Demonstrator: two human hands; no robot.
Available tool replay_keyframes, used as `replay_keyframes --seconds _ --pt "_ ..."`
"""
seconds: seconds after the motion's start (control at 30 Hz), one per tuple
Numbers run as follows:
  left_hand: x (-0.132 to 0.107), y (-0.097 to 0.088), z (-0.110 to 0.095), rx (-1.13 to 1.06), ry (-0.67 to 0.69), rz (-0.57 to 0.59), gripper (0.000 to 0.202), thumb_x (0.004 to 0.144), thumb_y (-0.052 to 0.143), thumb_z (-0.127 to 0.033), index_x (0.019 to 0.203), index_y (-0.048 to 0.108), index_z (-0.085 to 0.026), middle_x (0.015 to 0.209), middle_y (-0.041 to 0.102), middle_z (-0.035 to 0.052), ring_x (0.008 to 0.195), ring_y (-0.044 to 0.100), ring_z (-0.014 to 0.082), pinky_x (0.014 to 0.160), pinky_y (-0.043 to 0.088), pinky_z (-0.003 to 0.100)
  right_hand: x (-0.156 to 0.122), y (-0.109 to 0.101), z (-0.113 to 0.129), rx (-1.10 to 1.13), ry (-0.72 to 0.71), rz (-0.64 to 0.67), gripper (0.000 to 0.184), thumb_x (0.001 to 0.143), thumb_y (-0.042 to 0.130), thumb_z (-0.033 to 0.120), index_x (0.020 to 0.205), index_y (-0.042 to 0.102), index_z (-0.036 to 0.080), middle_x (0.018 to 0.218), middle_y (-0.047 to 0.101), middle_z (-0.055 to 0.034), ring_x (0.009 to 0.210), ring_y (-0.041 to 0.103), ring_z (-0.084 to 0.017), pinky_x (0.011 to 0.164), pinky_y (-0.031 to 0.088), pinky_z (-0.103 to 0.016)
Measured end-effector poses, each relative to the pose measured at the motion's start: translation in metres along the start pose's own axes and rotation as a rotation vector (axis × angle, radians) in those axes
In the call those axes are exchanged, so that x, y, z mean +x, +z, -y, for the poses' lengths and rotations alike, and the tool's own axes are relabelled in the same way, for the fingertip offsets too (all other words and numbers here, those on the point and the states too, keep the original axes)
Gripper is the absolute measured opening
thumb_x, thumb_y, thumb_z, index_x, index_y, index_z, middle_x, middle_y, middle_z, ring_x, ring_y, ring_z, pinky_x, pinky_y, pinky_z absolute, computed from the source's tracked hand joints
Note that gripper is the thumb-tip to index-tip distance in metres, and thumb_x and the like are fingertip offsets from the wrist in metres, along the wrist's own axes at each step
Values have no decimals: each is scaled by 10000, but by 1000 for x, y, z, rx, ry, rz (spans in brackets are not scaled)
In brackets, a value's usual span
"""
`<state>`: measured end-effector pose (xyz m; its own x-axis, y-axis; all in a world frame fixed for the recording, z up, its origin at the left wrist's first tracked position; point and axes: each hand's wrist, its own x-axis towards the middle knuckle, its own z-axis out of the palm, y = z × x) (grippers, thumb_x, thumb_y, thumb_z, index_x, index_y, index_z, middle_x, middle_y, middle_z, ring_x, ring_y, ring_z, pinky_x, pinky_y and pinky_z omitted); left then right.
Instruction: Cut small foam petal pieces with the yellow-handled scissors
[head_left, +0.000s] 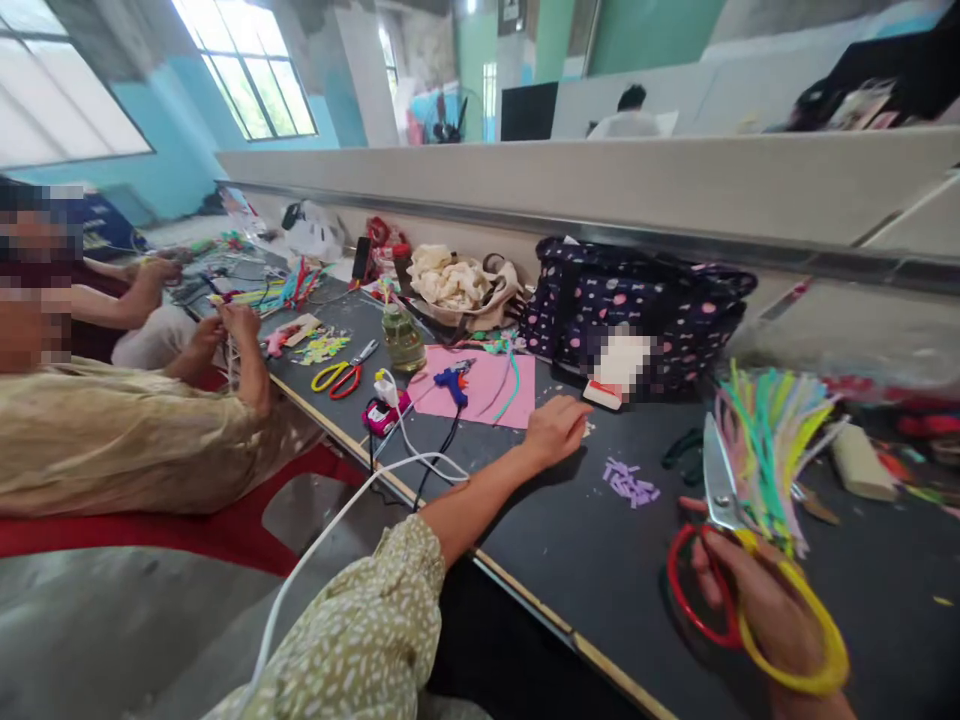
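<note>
At a dark craft counter (600,570), a person's right hand (757,600) is closed through the red and yellow handles of a pair of scissors (718,480), blades pointing up just beside a fanned bundle of coloured strips (769,440) at the counter's right. The left hand (555,428) rests palm down and loosely open on the counter, holding nothing, by the edge of a pink sheet (491,395) that carries a blue glue gun (452,380). Purple scraps (630,485) lie between the hands; a dotted bag (637,295) stands behind, and a co-worker's hands (232,322) are busy further left
</note>
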<state>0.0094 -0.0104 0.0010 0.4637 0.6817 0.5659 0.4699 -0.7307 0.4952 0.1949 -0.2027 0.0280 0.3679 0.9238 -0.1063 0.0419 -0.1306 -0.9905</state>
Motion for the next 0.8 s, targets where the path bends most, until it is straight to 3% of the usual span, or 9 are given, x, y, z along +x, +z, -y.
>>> replay_keyframes --seconds 0.07,0.17,0.3,0.47,0.57,0.67,0.8 --pt "-1 -1 -12 -212 -49 71 302 895 412 -335 999 629 -152 904 622 74 892 551 158 816 418 283 7 11 15 -68 -12 -18 426 734 626 462 1038 607 164 500 507 25 338 410 -97 297 320 -213" --pt "-6 -4 -31 -631 -125 311 397 872 438 -454 997 643 -138 908 634 73 823 565 139 746 430 257 20 30 29 -68 -63 38 462 751 606 471 1115 530 196 575 553 23 358 441 -110 310 344 -227" --pt "-17 0 -45 -1068 -317 637 551 790 477 -595 1031 624 -122 817 617 52 670 530 101 636 420 239 36 54 25 -24 -101 -33 472 729 632 458 1093 431 234 564 563 42 361 474 -127 339 378 -235" --pt "-27 19 -43 -1159 -489 529 577 668 619 -605 949 630 -101 747 592 29 624 500 84 627 409 233 41 62 6 98 17 -59 457 687 676 451 1012 420 258 581 583 34 405 521 -150 360 409 -245" --pt "-28 25 -42 -1143 -499 440 558 707 587 -598 935 628 -90 712 590 34 629 528 105 639 426 250 40 61 -1 225 104 68 301 735 624 457 869 469 238 539 562 20 403 515 -150 356 409 -251" --pt "-26 19 -42 -1047 -451 352 489 759 559 -556 922 635 -101 727 604 43 644 541 110 650 431 245 39 62 -5 333 181 284 303 767 558 504 745 492 209 476 506 14 345 454 -125 347 402 -261" --pt "-21 5 -43 -815 -221 297 366 833 506 -456 878 654 -125 791 627 70 748 562 133 714 429 241 36 67 -8 371 182 379 320 715 639 483 751 495 199 530 483 39 308 365 -69 302 364 -234"
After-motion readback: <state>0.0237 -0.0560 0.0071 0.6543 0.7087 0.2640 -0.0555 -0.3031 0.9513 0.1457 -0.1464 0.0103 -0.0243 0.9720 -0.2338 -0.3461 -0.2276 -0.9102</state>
